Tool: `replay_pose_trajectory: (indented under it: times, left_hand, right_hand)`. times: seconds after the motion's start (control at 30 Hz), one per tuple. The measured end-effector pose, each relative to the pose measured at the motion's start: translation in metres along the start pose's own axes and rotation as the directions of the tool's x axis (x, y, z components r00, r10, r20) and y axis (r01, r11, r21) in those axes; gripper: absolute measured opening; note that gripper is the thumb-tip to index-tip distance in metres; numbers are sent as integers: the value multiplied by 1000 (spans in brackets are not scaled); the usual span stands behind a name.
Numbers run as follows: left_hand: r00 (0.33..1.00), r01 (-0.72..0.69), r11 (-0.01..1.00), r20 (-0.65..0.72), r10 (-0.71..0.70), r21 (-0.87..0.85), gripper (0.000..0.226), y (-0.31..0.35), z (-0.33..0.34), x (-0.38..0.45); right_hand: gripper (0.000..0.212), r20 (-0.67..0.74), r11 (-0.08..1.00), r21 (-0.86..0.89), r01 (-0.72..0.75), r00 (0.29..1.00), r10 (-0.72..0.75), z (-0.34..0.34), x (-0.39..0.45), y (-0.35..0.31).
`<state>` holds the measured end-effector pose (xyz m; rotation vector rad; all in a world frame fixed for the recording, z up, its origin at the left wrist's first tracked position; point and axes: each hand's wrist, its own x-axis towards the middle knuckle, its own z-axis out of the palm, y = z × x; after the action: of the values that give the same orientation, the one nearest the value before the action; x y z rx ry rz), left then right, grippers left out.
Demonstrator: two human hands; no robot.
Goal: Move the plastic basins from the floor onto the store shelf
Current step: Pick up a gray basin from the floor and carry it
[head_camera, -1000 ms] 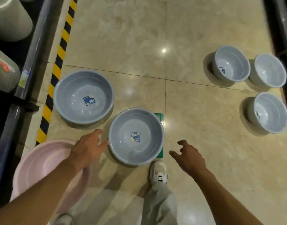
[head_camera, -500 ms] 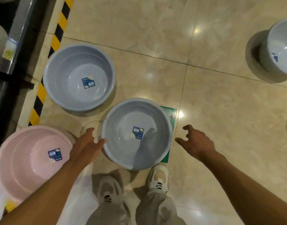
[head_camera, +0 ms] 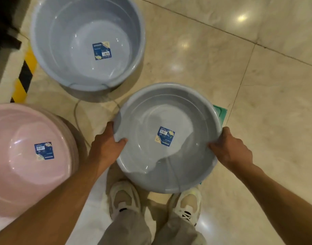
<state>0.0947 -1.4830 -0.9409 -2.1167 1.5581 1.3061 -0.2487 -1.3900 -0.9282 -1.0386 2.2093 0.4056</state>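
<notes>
Item: near grey basin (head_camera: 166, 138), on floor by the shoes; left hand (head_camera: 105, 147) gripping its nine-o'clock rim, right hand (head_camera: 230, 149) gripping three o'clock, balancing it for lifting; shelf unseen.

Both arms are extended downward; left hand (head_camera: 105, 147) and right hand (head_camera: 231, 149) are clamped on opposite rims, thumbs hooked inside.

**Floor and what sits on it**

The polished beige tile floor (head_camera: 213, 55) carries a grey basin (head_camera: 88, 43) at upper left and a pink basin (head_camera: 28, 156) at left (it looks like a stack). A nearer grey basin (head_camera: 166, 138) partly covers a green marker (head_camera: 220, 112). Yellow-black tape (head_camera: 24, 76) edges the left side. Two shoes (head_camera: 124, 197) stand at the bottom.
</notes>
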Motion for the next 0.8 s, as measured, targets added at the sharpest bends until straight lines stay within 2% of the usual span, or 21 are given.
replay_pose_trajectory:
  times: [0.27, 0.37, 0.43, 0.53, 0.73, 0.8]
  left_hand:
    - [999, 18, 999, -33, -19, -29, 50, 10, -25, -18]
    - [999, 24, 987, -38, -30, -162, 52, 22, -55, -39]
    - [997, -9, 967, -77, -10, -255, 49, 34, -85, -58]
    - [982, -88, 967, -185, 43, -240, 40, 53, -146, -90]
    - [939, -220, 945, -314, 138, -243, 25, 70, -281, -151]
    - [924, -230, 941, -358, 131, -249, 23, 74, -318, -163]
  right_hand:
    - [30, -107, 996, 77, 55, 993, -47, -33, -19, -15]
    - [29, -125, 994, 66, 87, 989, -78, -73, -37, -31]
    - [29, -137, 992, 76, 103, 986, -92, -110, -54, -47]
    - [33, -158, 982, 128, 137, 980, -117, -173, -88, -75]
    - [44, -281, 897, 277, 345, 922, -268, -287, -159, -134]
    - [45, -312, 867, 308, 391, 903, -296, -312, -172, -153]
